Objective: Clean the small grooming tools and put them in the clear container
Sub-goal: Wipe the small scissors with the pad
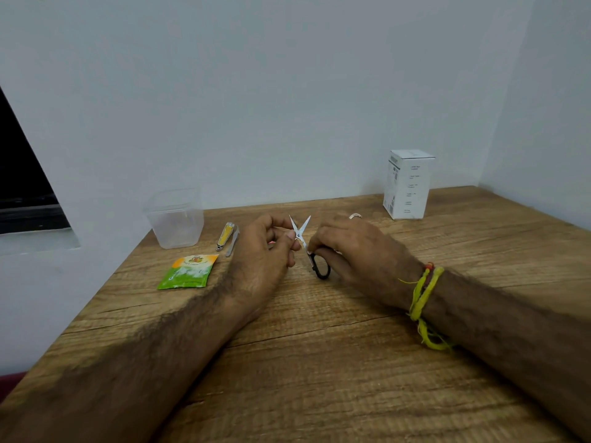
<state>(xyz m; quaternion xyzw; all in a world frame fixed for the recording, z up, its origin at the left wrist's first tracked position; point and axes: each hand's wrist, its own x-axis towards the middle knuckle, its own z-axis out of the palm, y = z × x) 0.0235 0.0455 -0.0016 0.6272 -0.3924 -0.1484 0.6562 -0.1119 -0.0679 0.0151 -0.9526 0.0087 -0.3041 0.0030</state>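
- Both bare forearms reach in from the near edge of the wooden table point(351, 362) and meet at a small pair of scissors point(303, 239), held above the tabletop.
- At the scissors, the left hand point(262, 251) pinches the metal just below the pivot between thumb and curled fingertips; the other fingers are folded inward.
- From the other side of the scissors, the right hand point(351, 247) grips the handle end with its fingers bunched together, one black handle loop hanging below them.
- Scissor blades stand spread apart in a V, tips pointing up toward the wall.
- A ring point(355, 215) shows on a right-hand finger, and yellow and red threads point(423, 294) are tied round the right wrist.
- Left of the scissors, beyond the left hand, a yellow-faced nail clipper point(224, 235) and metal tweezers point(232, 243) lie side by side on the table, just about touching.
- Further left of the scissors, the clear container point(176, 219) stands upright at the table's far-left corner; whether anything lies inside cannot be told.
- Nearer than the clipper and left of the scissors, a green and orange sachet point(187, 271) lies flat.
- Well to the right of the scissors, a white carton point(407, 183) stands upright against the wall.
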